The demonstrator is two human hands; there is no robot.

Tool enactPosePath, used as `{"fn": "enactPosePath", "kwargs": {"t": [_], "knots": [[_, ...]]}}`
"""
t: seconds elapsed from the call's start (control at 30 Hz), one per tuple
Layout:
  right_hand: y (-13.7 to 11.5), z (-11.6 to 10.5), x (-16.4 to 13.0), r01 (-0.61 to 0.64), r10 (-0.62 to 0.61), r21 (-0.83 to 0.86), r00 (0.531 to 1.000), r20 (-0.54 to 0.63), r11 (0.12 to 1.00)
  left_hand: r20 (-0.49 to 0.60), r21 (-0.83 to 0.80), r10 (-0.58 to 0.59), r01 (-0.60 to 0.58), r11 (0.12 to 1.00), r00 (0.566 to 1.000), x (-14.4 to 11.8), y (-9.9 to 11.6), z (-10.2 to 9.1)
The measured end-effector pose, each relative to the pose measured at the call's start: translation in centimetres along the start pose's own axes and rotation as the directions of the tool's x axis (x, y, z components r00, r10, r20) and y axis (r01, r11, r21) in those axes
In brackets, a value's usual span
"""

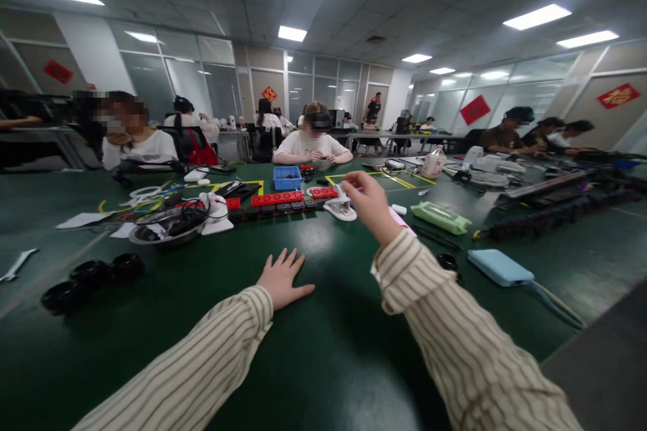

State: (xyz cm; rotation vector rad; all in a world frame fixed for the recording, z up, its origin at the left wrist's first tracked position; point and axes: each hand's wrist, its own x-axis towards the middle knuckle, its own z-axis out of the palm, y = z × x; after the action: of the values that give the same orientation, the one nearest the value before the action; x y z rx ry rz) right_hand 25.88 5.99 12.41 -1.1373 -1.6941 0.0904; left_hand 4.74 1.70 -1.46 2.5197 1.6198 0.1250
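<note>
My left hand [283, 279] lies flat on the dark green table [323, 350], fingers spread, holding nothing. My right hand [371, 205] is raised above the table with its fingers bent toward a white clip-like part [340, 210]. Whether the fingertips grip that part is not clear. Just left of it runs a row of red and black blocks [275, 201]. Behind the row stands a small blue bin [287, 177]. Both my sleeves are striped.
A metal bowl of cables [166, 225], black round parts [91, 276] and a wrench [17, 262] lie to the left. A green pouch [441, 217] and a light blue power bank [499, 267] with its cable lie to the right. Several people sit around the far side.
</note>
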Motion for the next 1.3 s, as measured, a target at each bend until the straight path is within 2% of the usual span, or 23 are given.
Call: {"fn": "enactPosePath", "kwargs": {"t": [0.07,0.1,0.13,0.2,0.23,0.3,0.37,0.43,0.5,0.57,0.63,0.7,0.73,0.77,0.83,0.9,0.93,1.0,1.07,1.13,1.17,1.23,1.3], "knots": [[3.0,-5.7,0.1,-0.119,0.152,-0.285,0.984,0.096,0.951,0.008,-0.015,0.020,-0.020,1.000,1.000,0.4,0.1,-0.1],[4.7,-8.3,-0.4,-0.180,0.276,-0.448,0.948,0.159,0.876,0.008,-0.021,0.026,-0.026,0.999,1.000,0.5,0.1,-0.1],[6.6,-10.6,-1.3,-0.209,0.397,-0.586,0.893,0.212,0.783,0.009,-0.025,0.028,-0.028,0.999,1.000,0.4,0.0,-0.1],[9.9,-13.9,-3.7,-0.225,0.572,-0.769,0.792,0.213,0.598,0.016,-0.029,0.027,-0.026,0.999,1.000,0.4,-0.2,0.0],[11.2,-14.8,-5.1,-0.226,0.619,-0.817,0.762,0.191,0.530,0.018,-0.031,0.026,-0.026,0.999,0.999,0.4,-0.2,0.0],[12.9,-15.6,-7.5,-0.215,0.668,-0.864,0.724,0.173,0.456,0.015,-0.035,0.028,-0.028,0.999,0.999,0.4,-0.3,0.1],[13.6,-15.3,-9.1,-0.195,0.687,-0.884,0.705,0.175,0.425,0.005,-0.036,0.031,-0.031,0.999,1.000,0.4,-0.3,0.2],[13.6,-14.7,-9.5,-0.179,0.692,-0.891,0.699,0.184,0.418,0.001,-0.031,0.029,-0.029,0.999,1.000,0.3,-0.2,0.2],[13.0,-13.9,-9.2,-0.175,0.680,-0.875,0.702,0.211,0.451,0.011,-0.028,0.023,-0.022,0.999,1.000,0.2,-0.1,0.0],[11.5,-12.9,-9.1,-0.161,0.649,-0.838,0.713,0.267,0.522,0.020,-0.029,0.017,-0.017,0.999,1.000,0.1,0.0,-0.1],[8.6,-11.2,-9.8,-0.095,0.581,-0.791,0.731,0.357,0.605,0.020,-0.038,0.009,-0.008,0.999,1.000,0.0,0.0,-0.1],[4.4,-8.8,-11.3,0.050,0.440,-0.725,0.765,0.470,0.687,0.002,-0.078,0.027,-0.027,0.997,1.000,0.0,-0.3,0.2],[2.1,-7.3,-12.2,0.142,0.341,-0.655,0.761,0.551,0.743,-0.020,-0.120,0.058,-0.060,0.991,0.998,0.1,-0.5,0.4],[-0.1,-5.7,-13.0,0.206,0.272,-0.591,0.740,0.616,0.780,-0.061,-0.182,0.097,-0.106,0.978,0.993,0.1,-0.8,0.6],[-3.8,-2.1,-14.0,0.305,0.126,-0.449,0.695,0.708,0.840,-0.208,-0.374,0.137,-0.208,0.904,0.969,0.4,-1.7,1.1],[-5.9,1.7,-13.7,0.375,0.027,-0.376,0.678,0.735,0.847,-0.364,-0.600,0.017,-0.248,0.761,0.931,0.7,-2.7,1.4],[-6.3,3.6,-13.1,0.404,-0.015,-0.352,0.674,0.738,0.844,-0.403,-0.687,-0.089,-0.236,0.687,0.911,0.8,-3.2,1.4],[-6.2,7.5,-11.5,0.393,-0.035,-0.354,0.710,0.703,0.849,-0.410,-0.787,-0.291,-0.175,0.591,0.864,0.9,-4.4,1.3],[-5.3,11.1,-9.9,0.354,-0.029,-0.389,0.771,0.636,0.851,-0.404,-0.802,-0.410,-0.100,0.589,0.818,0.9,-5.5,0.9],[-4.1,14.0,-8.7,0.332,-0.049,-0.393,0.814,0.579,0.857,-0.422,-0.766,-0.444,-0.048,0.641,0.790,0.8,-6.6,0.5],[-3.5,15.1,-8.3,0.346,-0.085,-0.373,0.821,0.565,0.861,-0.433,-0.740,-0.439,-0.032,0.672,0.787,0.8,-7.2,0.3],[-2.3,16.4,-7.8,0.396,-0.174,-0.308,0.813,0.556,0.865,-0.441,-0.693,-0.406,-0.017,0.720,0.801,0.9,-8.3,0.1],[-1.2,17.0,-7.4,0.435,-0.238,-0.254,0.796,0.556,0.864,-0.414,-0.683,-0.369,-0.016,0.730,0.832,1.3,-9.2,0.1]]}}
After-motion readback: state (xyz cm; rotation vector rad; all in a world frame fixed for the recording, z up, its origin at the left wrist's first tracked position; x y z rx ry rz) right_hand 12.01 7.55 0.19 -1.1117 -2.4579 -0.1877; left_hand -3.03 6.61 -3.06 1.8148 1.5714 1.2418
